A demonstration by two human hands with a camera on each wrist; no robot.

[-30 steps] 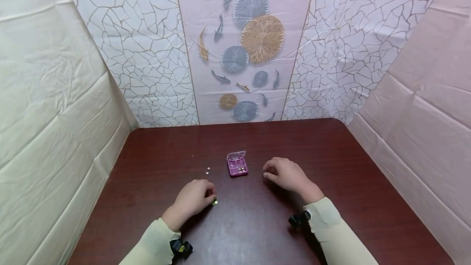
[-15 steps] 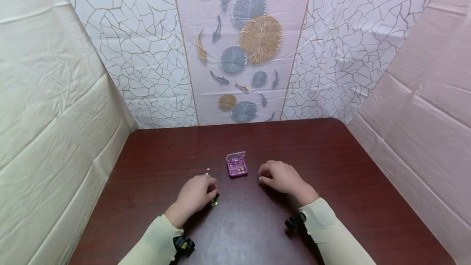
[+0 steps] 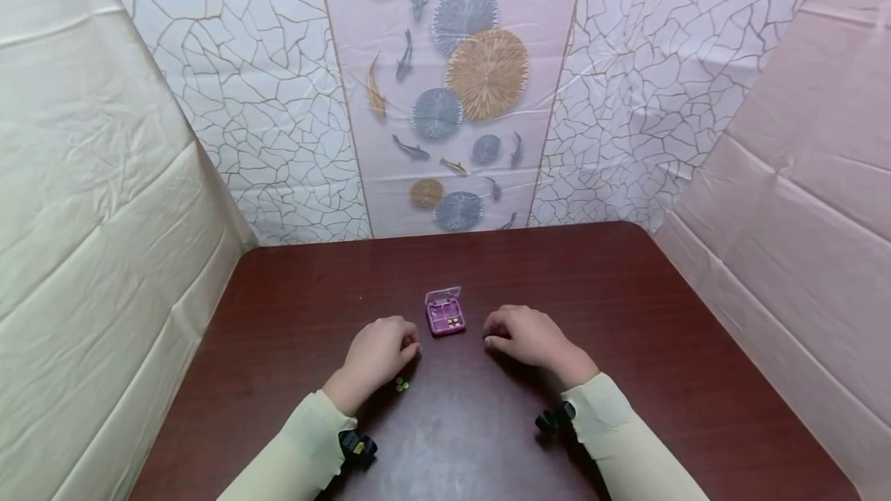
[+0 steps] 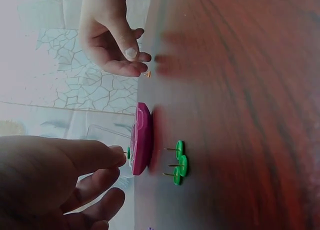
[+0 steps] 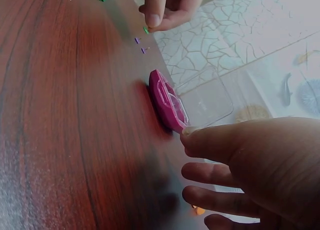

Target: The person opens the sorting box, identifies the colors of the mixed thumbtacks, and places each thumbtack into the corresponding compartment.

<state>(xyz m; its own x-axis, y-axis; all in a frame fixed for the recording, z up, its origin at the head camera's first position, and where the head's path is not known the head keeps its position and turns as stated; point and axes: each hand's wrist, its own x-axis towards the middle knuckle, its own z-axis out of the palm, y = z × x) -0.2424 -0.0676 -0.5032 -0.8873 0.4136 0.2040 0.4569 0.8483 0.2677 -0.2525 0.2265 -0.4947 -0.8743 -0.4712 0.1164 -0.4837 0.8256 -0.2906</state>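
My left hand (image 3: 379, 346) pinches a green thumbtack (image 4: 128, 153) between thumb and finger, just left of a small magenta compartment box (image 3: 445, 322). The box's clear lid (image 5: 206, 97) stands raised; several tacks (image 3: 455, 322) lie in its near-right compartment. Several more green thumbtacks (image 4: 181, 162) lie pin up on the table, near the left wrist. To the right of the box my right hand (image 3: 532, 335) hovers low with loosely bent fingers, nothing seen between them. An orange thumbtack (image 5: 198, 210) shows behind those fingers, partly hidden.
Two purple thumbtacks (image 5: 141, 46) lie on the table beyond the left hand, hidden from the head view. The dark reddish wooden table (image 3: 313, 277) meets a patterned cloth backdrop (image 3: 459, 99), with pale cloth (image 3: 104, 215) at the sides.
The left hand has lifted from the green thumbtacks with one pinched and moved forward toward the box, covering the small tacks there. The right hand has shifted slightly left.
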